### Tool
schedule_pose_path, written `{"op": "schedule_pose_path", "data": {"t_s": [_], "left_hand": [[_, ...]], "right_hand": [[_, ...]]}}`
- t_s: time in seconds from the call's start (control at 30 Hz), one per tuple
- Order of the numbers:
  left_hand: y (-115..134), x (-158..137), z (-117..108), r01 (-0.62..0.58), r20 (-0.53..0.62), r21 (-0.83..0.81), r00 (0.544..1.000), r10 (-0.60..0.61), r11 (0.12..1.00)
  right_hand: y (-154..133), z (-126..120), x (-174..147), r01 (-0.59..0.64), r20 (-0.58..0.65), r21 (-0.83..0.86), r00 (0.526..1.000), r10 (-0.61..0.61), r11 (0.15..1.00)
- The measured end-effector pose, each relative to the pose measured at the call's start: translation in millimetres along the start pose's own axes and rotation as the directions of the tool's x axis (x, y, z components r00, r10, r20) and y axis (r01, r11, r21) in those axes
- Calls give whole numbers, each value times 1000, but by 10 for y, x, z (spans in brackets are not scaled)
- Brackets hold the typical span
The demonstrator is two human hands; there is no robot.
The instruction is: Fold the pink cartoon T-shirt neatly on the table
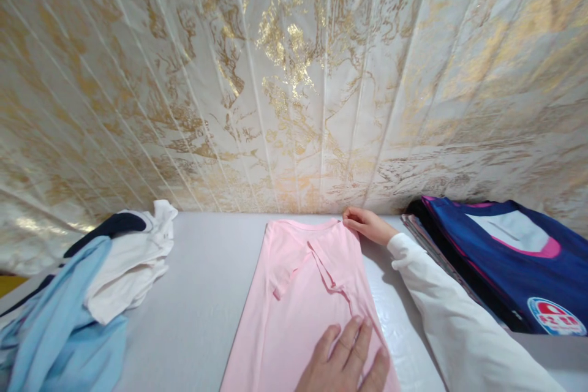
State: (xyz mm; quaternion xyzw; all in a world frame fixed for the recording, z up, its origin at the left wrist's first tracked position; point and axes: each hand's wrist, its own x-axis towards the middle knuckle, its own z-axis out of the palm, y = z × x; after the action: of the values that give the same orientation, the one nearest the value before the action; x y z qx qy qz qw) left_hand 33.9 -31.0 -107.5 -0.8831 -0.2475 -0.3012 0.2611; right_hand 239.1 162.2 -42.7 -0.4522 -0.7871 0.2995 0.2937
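Note:
A pink T-shirt [294,331] lies face down in the middle of the table, its sides folded inward and its short sleeves lying over the back. At the upper right corner by the neckline, my right hand [370,225] has its fingers closed on the fabric. My left hand [346,358] rests on the lower right part of the shirt with its fingers spread, and the frame's bottom edge cuts it off. The lower end of the shirt is out of view.
On the left is a loose heap of clothes, with a light blue garment [68,331], a white garment [131,269] and a dark piece. A stack of folded clothes [500,263] with a navy one on top stands at the right. A gold-patterned curtain [294,104] hangs behind the table [197,294].

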Motion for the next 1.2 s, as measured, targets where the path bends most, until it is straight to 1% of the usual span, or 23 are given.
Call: {"op": "schedule_pose_path", "data": {"t_s": [0.13,0.27,0.37,0.47,0.57,0.67,0.73,0.83,0.9,0.97,1.07,1.13,1.2], "left_hand": [[21,39,-23,42,-52,-12,998,-43,999],[-1,57,-51,24,-52,-21,998,-25,999],[11,38,-41,-1,-29,-1,1000,1,1000],[51,19,-15,11,-30,1,1000,-11,1000],[56,38,-10,10,-31,-26,999,-11,1000],[-13,90,-39,5,21,-81,1000,-4,997],[-97,130,-74,15,72,-100,997,-8,995],[-255,193,-137,-11,220,-97,975,32,995],[-356,242,-179,-16,312,-135,948,58,991],[-429,289,-209,49,390,-216,920,41,975],[-460,325,-213,177,500,-309,866,1,934],[-442,318,-198,219,537,-324,844,-11,920],[-415,297,-184,225,543,-338,840,-6,914]], "right_hand": [[60,32,52,23,-24,-99,999,-26,995],[66,88,62,51,-25,-174,998,-56,984],[55,128,69,86,-44,-226,994,-98,970],[49,180,96,127,-53,-275,988,-147,953],[33,233,129,175,-37,-322,980,-197,930],[-17,238,128,195,-41,-366,973,-225,910],[-68,204,79,186,-74,-393,970,-232,901],[-143,143,-120,123,-171,-422,962,-212,898],[-178,142,-343,50,-229,-415,961,-157,909],[-201,192,-611,-21,-249,-390,965,-83,921],[-223,329,-988,-84,-213,-380,977,1,921],[-227,414,-1140,-111,-186,-408,982,37,906],[-213,460,-1173,-133,-188,-445,981,53,886]]}}
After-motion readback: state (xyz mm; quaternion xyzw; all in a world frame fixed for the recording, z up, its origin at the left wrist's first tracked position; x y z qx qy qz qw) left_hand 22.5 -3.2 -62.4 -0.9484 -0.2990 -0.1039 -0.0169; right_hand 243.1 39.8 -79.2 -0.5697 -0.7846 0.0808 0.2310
